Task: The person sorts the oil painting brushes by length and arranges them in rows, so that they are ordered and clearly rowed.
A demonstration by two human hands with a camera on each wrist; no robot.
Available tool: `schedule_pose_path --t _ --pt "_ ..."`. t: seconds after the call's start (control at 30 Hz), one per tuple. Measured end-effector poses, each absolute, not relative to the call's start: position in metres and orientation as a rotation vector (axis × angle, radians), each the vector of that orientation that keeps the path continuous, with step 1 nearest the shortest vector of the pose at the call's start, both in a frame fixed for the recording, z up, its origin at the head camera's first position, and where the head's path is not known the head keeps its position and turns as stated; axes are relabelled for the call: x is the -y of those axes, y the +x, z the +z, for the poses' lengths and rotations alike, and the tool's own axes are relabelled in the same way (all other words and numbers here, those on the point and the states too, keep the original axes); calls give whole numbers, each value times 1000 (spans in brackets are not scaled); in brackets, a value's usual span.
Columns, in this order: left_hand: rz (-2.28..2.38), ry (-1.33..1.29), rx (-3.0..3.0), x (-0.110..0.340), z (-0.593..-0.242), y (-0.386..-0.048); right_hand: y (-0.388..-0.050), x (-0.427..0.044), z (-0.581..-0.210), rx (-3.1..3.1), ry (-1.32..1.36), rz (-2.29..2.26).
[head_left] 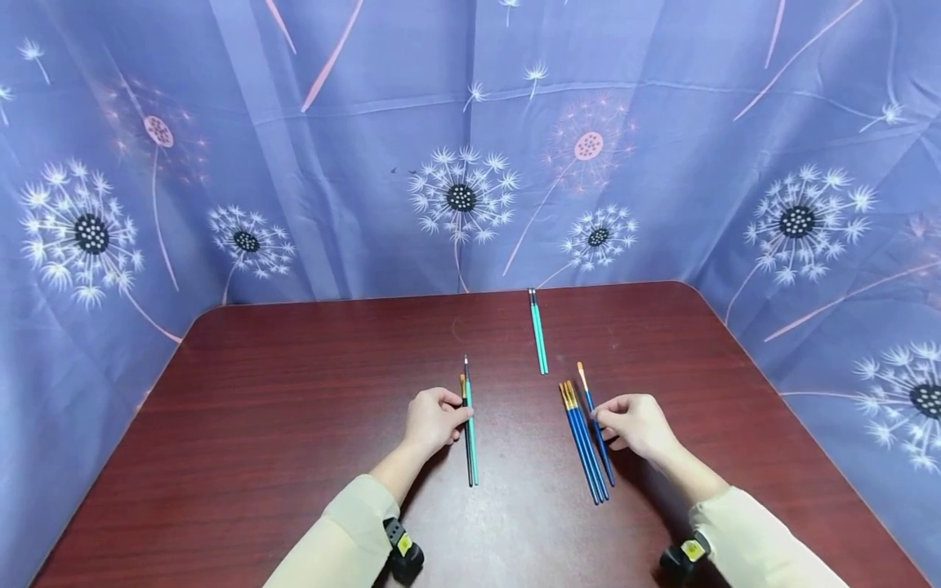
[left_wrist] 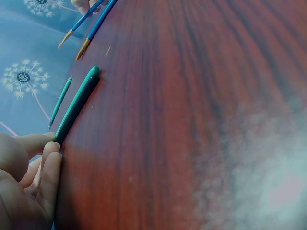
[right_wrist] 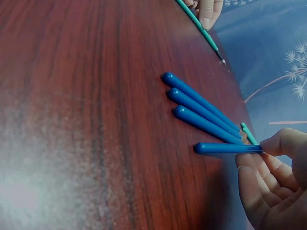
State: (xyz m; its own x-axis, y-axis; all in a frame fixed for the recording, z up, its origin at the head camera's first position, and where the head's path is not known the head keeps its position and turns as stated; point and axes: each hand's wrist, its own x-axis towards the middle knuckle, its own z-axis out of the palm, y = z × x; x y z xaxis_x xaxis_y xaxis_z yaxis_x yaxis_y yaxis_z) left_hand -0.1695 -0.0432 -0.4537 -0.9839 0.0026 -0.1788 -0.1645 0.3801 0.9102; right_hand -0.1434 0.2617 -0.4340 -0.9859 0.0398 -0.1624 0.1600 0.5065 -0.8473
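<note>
At the centre of the head view, my left hand [head_left: 434, 420] pinches a green paintbrush [head_left: 472, 449] and a black paintbrush [head_left: 468, 457] lying side by side. In the left wrist view the green handle [left_wrist: 91, 76] points away from the fingertips. My right hand [head_left: 635, 425] pinches a blue paintbrush [head_left: 601, 445] between thumb and fingers. Left of it, three blue paintbrushes [head_left: 584, 445] lie together on the table, tips pointing to the back. Their rounded handle ends show in the right wrist view, apart from the held blue paintbrush [right_wrist: 225, 148].
Two more green paintbrushes [head_left: 539, 335] lie together near the back edge of the dark red wooden table [head_left: 294, 392]. A blue dandelion-print curtain [head_left: 353, 188] hangs behind the table and along its sides.
</note>
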Motion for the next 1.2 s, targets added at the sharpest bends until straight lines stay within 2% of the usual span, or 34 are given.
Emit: schedule_pose_path --t 1.2 --pt "1664 -174 -2464 43 -453 -170 -134 -253 -429 -2711 226 -1236"
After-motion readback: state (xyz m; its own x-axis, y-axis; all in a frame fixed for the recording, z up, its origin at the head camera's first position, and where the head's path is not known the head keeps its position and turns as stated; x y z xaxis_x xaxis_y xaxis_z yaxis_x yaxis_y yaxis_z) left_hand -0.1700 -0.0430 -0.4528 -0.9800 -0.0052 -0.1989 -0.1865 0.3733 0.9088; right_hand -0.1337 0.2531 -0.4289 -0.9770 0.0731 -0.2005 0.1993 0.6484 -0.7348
